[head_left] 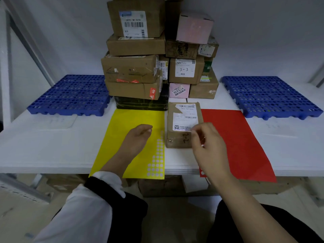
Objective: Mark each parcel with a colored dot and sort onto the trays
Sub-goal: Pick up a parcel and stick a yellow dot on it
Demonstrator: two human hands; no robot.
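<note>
**Hands at the parcel: dot application stage**

Left hand (138,137) rests on the yellow sticker sheet (119,123), fingers loosely curled, gripping nothing. My right hand (206,142) hovers over the near edge of the small brown paper-wrapped parcel (177,137), thumb and forefinger pinched together. I cannot tell whether a dot is between them.

The parcel lies flat on the white table (52,146), between the yellow sheet and the red sticker sheet (236,137), in front of the stacked cardboard parcels (135,71).

Likely faults from here:
- A dot, if held, may fold or stick to my fingertip, because it is small and thin.
- Placement over the white label may cover a barcode.
- Choosing the wrong one of the two blue perforated plastic trays, left (70,95) or right (270,95), would spoil the sort.
</note>
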